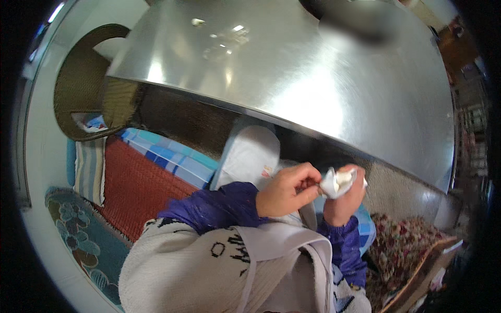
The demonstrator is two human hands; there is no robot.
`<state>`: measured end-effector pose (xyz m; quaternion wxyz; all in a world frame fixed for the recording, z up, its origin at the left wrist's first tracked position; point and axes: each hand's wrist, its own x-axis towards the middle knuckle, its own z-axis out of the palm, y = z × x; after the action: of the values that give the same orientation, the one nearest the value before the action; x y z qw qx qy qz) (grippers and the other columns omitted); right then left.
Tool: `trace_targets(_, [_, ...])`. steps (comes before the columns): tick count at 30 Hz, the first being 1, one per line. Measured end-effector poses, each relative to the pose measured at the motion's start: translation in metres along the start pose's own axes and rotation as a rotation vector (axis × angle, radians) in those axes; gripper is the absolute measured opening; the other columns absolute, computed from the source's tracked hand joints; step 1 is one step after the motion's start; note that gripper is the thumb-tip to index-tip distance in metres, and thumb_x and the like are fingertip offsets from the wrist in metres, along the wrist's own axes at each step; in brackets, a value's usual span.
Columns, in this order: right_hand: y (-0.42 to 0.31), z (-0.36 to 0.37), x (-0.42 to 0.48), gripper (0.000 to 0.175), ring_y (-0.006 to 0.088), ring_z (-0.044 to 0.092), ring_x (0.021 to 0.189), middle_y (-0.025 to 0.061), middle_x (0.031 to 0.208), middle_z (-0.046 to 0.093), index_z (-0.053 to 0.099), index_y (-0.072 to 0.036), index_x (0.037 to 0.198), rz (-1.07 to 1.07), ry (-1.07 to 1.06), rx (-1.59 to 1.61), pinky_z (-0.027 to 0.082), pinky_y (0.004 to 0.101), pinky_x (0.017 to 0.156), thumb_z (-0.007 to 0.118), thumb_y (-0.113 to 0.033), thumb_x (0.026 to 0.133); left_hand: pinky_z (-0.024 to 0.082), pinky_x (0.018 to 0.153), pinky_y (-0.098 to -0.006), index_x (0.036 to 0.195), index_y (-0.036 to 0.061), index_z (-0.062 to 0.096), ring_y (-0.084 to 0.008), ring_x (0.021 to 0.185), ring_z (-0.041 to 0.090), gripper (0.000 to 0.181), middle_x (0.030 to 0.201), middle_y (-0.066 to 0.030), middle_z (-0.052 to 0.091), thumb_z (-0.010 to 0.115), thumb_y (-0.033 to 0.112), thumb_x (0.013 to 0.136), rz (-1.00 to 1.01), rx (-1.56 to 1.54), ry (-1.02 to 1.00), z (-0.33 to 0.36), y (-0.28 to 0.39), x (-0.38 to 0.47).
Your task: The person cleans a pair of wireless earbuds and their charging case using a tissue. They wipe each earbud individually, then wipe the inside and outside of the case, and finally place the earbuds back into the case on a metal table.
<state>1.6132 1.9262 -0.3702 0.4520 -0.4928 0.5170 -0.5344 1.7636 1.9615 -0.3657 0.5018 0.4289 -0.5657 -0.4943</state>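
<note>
My right hand (344, 201) holds a crumpled white wrapper (332, 186), thin like paper or plastic film, which gapes at the top. Inside it shows a cream-coloured piece (343, 179), too blurred to name more closely. From the left, my left hand (289, 191) pinches the wrapper's near-left edge between thumb and curled fingers. Both hands are held above my lap, just short of the front edge of a stainless steel table (242, 78). Below and beyond my left hand is a rounded white cloth piece (250, 156) with a small coloured print.
A brown bin-like container (78, 86) stands at the left end of the table. Beside me, a red woven mat (148, 172) and blue plaid fabric (172, 154) cover a seat. To the right are flowered fabric (403, 246) and a cardboard edge (422, 266). A blurred dark object (360, 23) sits across the table.
</note>
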Motion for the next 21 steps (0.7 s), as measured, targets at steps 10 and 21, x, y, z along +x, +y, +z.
trace_targets(10, [0.002, 0.006, 0.002, 0.025, 0.0152, 0.049, 0.067, 0.0062, 0.075, 0.049, 0.046, -0.008, 0.092, 0.094, 0.000, 0.507, 0.043, 0.0290, 0.062, 0.037, -0.029, 0.101, 0.043, 0.055, -0.0219, 0.097, 0.0030, 0.060, -0.0083, 0.063, 0.053, 0.021, 0.079, -0.0054, 0.059, 0.072, -0.001, 0.080, 0.183, 0.046, 0.158, 0.006, -0.003, 0.000])
trace_targets(21, [0.016, 0.007, -0.011, 0.034, 0.0157, 0.049, 0.086, 0.0106, 0.097, 0.050, 0.040, -0.003, 0.108, -0.137, -0.041, 0.333, 0.042, 0.0322, 0.082, 0.039, -0.037, 0.103, 0.051, 0.080, -0.0269, 0.129, -0.0014, 0.050, -0.0148, 0.096, 0.060, 0.046, 0.110, -0.0124, 0.058, 0.064, -0.002, 0.086, -0.147, -0.290, 0.114, 0.014, -0.007, 0.007])
